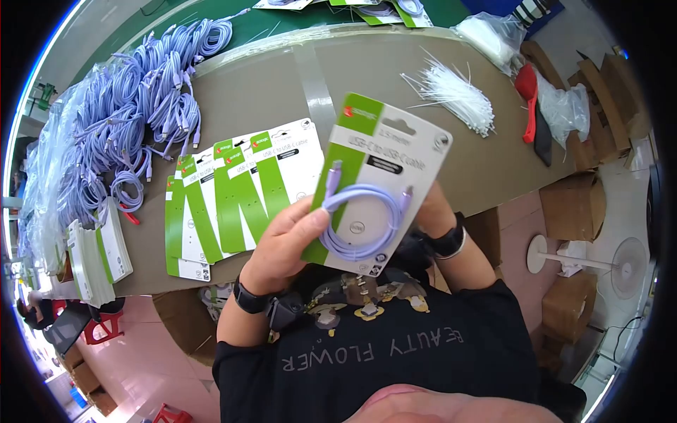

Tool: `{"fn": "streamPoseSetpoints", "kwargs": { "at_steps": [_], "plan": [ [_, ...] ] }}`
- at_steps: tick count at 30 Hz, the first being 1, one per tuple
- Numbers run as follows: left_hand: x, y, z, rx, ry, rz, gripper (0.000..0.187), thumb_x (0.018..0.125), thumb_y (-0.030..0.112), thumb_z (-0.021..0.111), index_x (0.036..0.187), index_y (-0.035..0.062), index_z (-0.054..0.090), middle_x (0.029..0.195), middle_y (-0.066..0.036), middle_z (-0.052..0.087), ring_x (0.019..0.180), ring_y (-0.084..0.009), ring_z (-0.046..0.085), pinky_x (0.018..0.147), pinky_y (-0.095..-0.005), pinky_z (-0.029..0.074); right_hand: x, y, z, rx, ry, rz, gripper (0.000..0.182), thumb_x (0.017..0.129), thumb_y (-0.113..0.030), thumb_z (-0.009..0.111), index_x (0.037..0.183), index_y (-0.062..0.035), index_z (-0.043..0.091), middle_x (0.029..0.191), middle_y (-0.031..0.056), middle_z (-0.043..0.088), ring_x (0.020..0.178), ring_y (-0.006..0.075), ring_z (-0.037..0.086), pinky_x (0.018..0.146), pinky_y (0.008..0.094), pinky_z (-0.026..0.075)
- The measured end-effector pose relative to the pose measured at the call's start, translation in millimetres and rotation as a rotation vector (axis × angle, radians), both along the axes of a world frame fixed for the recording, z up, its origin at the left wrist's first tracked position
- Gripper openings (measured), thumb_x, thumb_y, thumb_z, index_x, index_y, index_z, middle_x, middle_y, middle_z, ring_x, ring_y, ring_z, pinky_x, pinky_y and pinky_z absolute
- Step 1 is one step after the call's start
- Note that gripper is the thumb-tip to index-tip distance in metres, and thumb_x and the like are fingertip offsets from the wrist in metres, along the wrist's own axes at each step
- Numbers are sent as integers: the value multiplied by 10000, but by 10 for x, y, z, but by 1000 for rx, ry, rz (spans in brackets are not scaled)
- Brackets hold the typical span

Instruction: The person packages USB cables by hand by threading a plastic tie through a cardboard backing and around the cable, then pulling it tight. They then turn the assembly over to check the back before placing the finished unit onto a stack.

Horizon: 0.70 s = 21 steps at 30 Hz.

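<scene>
A green and white card (416, 151) is held up in front of me, with a coiled lilac USB-C cable (395, 243) lying on its face. My left hand (285, 240) grips the card's lower left edge, its thumb pressing on the coil. Behind the card's right side is my right hand (436, 211), its fingers hidden by the card. Several similar cards (240, 222) without cables overlap on the brown table (247, 95), left of my left hand. White cable ties (462, 99) lie in a loose bunch beyond the card to the right.
A large heap of lilac cables (120, 106) covers the table's left side, beside card stacks (92, 261). At the right edge lie red-handled cutters (529, 106) and plastic bags (564, 113). Cardboard boxes (575, 211) and a white fan (627, 268) stand beyond.
</scene>
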<state>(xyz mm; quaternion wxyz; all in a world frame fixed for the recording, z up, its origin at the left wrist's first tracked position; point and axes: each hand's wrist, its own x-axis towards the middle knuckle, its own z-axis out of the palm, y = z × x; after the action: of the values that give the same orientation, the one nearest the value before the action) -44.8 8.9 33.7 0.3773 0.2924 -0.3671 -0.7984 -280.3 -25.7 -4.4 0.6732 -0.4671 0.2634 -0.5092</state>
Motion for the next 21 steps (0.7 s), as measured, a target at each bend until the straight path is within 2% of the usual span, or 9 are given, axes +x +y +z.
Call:
{"fn": "streamPoseSetpoints", "kwargs": {
  "at_steps": [1,2,6,9,13,15,17,19,21],
  "plan": [
    [-17,4,-6,-21,-46,-57,400,970,254,551,1254,-27,537,1092,-58,612,975,-109,555,862,-277,454,34,0,-23,154,-348,205,418,968,-333,524,1193,15,582,1211,173,595,1129,214,571,935,336,479],
    [-39,7,14,-23,-38,-54,400,970,254,551,1254,-27,537,1092,-58,612,975,-109,555,862,-277,454,79,-14,1,154,-339,207,418,968,-333,524,1193,15,582,1211,173,595,1129,214,571,935,336,479],
    [-105,19,114,-70,-80,-152,373,972,273,558,1199,-21,588,1034,-35,620,918,-94,543,811,-265,451,172,-12,31,-290,135,242,511,970,-400,484,1276,8,515,1256,173,566,1122,238,582,907,334,509],
    [-72,15,30,-74,-86,-173,364,975,286,553,1173,-15,611,1016,-30,625,908,-90,545,814,-268,454,61,88,-268,273,-275,392,482,982,-342,470,1319,2,469,1279,170,550,1113,254,588,889,334,524],
    [-72,1,-79,-32,-84,-121,403,955,292,586,1208,-21,580,1007,-32,635,911,-90,557,838,-267,456,69,71,-262,349,-417,452,447,985,-317,462,1300,-1,489,1274,161,555,1113,247,588,887,332,523],
    [-105,-16,-34,-44,-90,-73,421,948,288,595,1227,-24,561,1004,-36,641,919,-95,566,829,-263,461,61,52,-120,365,-432,304,391,976,-256,501,1268,3,519,1249,157,572,1110,224,592,865,328,527],
    [-140,-29,20,-70,-106,47,465,933,280,612,1266,-31,521,998,-46,654,933,-104,583,811,-256,472,-57,-168,-68,-447,506,7,360,897,-128,597,1236,-17,543,1175,144,614,1049,239,617,863,341,514],
    [-159,-46,41,33,-64,140,487,936,301,596,1273,-38,501,954,-47,651,876,-108,594,757,-250,469,-229,-273,410,-657,1107,-284,376,804,-76,678,1164,-11,591,1123,156,630,1012,281,619,836,363,504],
    [-110,-42,50,253,24,333,532,943,341,564,1287,-51,460,866,-50,646,761,-117,617,649,-238,464,-518,-421,680,-608,1244,-386,371,830,-132,663,1180,-29,596,1134,158,629,1012,299,619,845,356,502]
  ]
}}
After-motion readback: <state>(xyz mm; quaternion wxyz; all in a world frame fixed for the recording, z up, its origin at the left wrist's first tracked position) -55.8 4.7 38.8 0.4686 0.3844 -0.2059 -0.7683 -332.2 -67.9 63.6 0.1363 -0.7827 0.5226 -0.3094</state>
